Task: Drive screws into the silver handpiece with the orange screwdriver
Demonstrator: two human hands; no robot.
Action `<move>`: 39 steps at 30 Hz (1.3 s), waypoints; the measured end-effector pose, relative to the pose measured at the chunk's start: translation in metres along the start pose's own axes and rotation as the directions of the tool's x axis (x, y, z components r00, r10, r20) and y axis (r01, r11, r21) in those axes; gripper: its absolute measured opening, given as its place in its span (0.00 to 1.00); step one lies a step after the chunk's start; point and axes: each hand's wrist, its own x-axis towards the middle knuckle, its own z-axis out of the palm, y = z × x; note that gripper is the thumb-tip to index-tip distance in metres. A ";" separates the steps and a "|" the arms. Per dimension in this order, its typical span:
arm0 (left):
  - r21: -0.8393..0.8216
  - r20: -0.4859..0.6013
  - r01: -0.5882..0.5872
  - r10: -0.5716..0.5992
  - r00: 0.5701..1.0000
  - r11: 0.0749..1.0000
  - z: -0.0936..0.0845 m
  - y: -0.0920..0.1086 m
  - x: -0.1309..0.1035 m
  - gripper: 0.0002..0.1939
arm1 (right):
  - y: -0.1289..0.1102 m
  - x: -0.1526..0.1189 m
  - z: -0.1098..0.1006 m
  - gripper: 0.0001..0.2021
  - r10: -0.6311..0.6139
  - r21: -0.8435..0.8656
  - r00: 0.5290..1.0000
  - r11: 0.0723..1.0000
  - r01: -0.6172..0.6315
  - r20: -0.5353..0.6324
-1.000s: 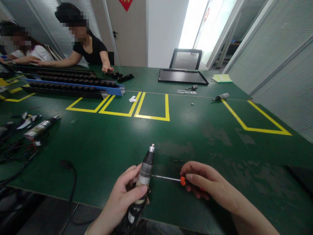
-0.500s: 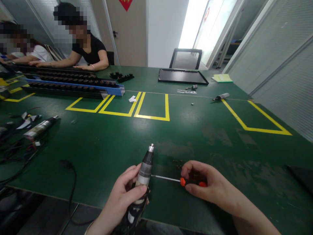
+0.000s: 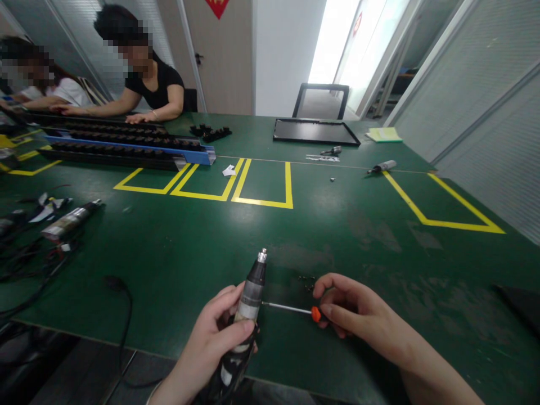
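My left hand [image 3: 223,332] is wrapped round an electric screwdriver [image 3: 252,295], a cylindrical tool with a dark nose and a metal chuck pointing up and away from me. My right hand [image 3: 350,309] is closed on a hand screwdriver [image 3: 315,314] with an orange and black handle; the fingers cover most of the handle. Its thin metal shaft runs left, and the tip meets the right side of the electric screwdriver's body. Several small screws [image 3: 307,279] lie on the green table [image 3: 189,242] just beyond my right fingers.
Another electric screwdriver [image 3: 71,220] lies among cables at the left. Long black and blue trays [image 3: 185,153] stand at the back left, near two people. A black-framed panel [image 3: 314,132] and smaller tools [image 3: 382,167] lie farther back. Yellow tape [image 3: 261,202] marks the table.
My right fingers have rolled round the screwdriver handle, the thumb moving up and over it, so less of the handle shows. My left hand and the electric screwdriver stay nearly still.
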 end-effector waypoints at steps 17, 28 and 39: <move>0.009 -0.003 0.003 -0.003 1.000 1.000 0.001 0.002 0.000 0.22 | 0.001 -0.002 0.000 0.13 0.083 -0.027 0.996 0.996 -0.084 -0.030; -0.004 -0.014 0.003 -0.003 1.000 1.000 0.002 0.002 0.000 0.23 | -0.002 -0.001 -0.001 0.17 -0.049 -0.024 0.997 0.999 0.048 -0.053; -0.005 -0.016 0.006 -0.006 1.000 1.000 0.002 0.001 0.000 0.22 | -0.001 -0.003 0.000 0.16 0.120 -0.085 0.992 0.989 -0.122 -0.028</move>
